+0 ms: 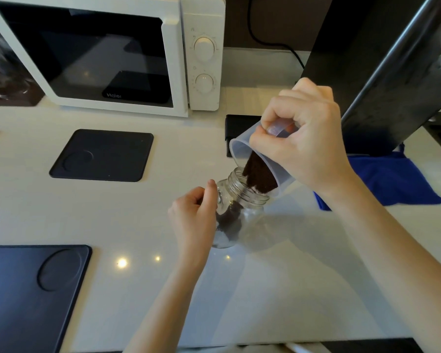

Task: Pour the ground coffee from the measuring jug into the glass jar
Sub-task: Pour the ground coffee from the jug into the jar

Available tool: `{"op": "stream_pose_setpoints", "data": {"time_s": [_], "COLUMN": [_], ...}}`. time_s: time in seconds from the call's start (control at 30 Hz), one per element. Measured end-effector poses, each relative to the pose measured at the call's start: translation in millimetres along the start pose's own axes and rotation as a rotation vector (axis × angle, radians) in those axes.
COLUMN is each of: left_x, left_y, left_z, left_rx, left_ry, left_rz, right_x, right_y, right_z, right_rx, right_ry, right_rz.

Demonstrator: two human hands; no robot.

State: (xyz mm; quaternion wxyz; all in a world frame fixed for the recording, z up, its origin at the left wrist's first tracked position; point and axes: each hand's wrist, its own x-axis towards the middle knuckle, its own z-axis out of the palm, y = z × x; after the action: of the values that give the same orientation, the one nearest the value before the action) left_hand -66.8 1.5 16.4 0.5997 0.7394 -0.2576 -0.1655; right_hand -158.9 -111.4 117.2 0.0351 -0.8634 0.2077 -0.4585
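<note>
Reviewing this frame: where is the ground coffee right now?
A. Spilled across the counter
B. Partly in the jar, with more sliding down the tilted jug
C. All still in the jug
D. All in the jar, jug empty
B: the right hand tilts the jug so a band of coffee runs to the jar mouth, some grounds already lie inside it, and the left hand grips the jar.

The clear glass jar stands in the middle of the white counter. The see-through plastic measuring jug tips over its mouth, with dark ground coffee in both. The left hand is on the jar's left side (the right hand is on the jug). The white microwave sits behind, to the left.
</note>
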Motion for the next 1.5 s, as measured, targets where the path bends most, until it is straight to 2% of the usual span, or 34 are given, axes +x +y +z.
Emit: {"op": "stream_pose_setpoints", "data": {"time_s": [1.5], "left_x": [0.4], "left_y": [1.3], "left_z": [0.4], "left_rx": [0.004], "left_ry": [-0.006], "left_rz": [-0.012], "right_x": [-1.3], "right_y": [-2.4], "right_z": [0.0], "right_rx": [-0.029], "right_ry": [-0.010], "right_rz": [-0.068]}}
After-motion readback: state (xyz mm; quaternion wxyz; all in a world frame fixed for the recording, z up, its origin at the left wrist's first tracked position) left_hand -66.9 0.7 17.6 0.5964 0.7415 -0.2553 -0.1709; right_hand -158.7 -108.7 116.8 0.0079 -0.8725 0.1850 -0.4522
